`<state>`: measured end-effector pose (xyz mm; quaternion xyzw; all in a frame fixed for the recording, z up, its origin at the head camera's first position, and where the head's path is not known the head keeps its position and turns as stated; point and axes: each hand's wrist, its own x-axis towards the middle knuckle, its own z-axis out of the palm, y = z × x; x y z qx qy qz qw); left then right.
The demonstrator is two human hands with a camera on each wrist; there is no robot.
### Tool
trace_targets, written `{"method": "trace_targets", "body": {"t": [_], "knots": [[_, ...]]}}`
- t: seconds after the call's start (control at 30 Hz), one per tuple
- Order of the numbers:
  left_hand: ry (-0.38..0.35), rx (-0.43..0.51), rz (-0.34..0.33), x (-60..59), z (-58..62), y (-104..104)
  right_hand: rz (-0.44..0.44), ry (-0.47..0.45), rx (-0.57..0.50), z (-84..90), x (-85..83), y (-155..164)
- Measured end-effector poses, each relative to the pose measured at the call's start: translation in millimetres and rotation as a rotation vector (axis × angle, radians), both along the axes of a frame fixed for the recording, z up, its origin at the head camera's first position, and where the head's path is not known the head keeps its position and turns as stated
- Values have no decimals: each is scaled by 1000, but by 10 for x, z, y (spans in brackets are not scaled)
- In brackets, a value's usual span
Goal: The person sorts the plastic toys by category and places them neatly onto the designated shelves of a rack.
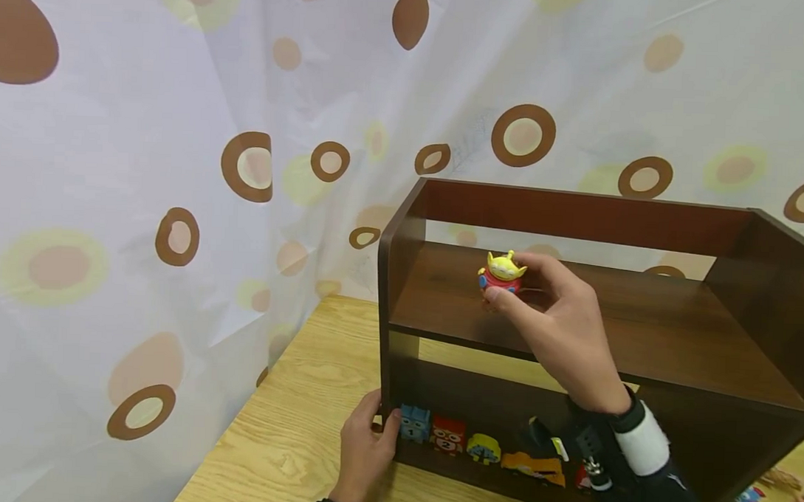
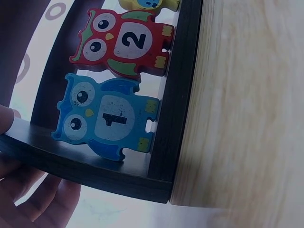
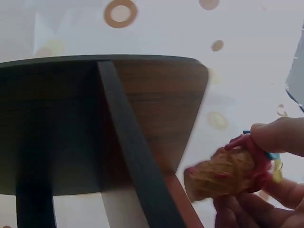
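Note:
My right hand [image 1: 565, 327] pinches a small toy figure [image 1: 503, 269] between thumb and fingers, above the upper board of a dark brown wooden shelf [image 1: 679, 320]. The figure has a yellow head with pointed ears and a red body. Its tan, waffle-patterned base [image 3: 221, 175] shows in the right wrist view, apart from the shelf. At the shelf's left side, my left hand [image 1: 366, 445] grips the upright panel [image 2: 90, 173], thumb on one face and fingers on the other. Close by on the lower level stand a blue owl block marked 1 [image 2: 111, 116] and a red owl block marked 2 [image 2: 128, 42].
Along the lower level, a yellow block [image 1: 484, 449] and an orange piece [image 1: 534, 467] follow the owls; my right forearm hides part of that row. A blue and red toy [image 1: 748, 500] lies on the wooden table [image 1: 290, 395] at right. Dotted cloth [image 1: 355, 79] hangs behind.

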<state>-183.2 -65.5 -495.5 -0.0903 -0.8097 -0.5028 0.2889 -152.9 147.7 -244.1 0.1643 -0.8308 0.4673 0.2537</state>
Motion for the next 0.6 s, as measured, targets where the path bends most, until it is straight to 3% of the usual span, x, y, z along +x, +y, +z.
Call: {"method": "trace_targets", "body": {"t": [0.3, 0.6], "knots": [[11, -9, 13, -10, 6, 11, 26, -89, 96, 21, -355, -400], [21, -12, 7, -21, -17, 6, -1, -80, 139, -13, -425, -479]]}}
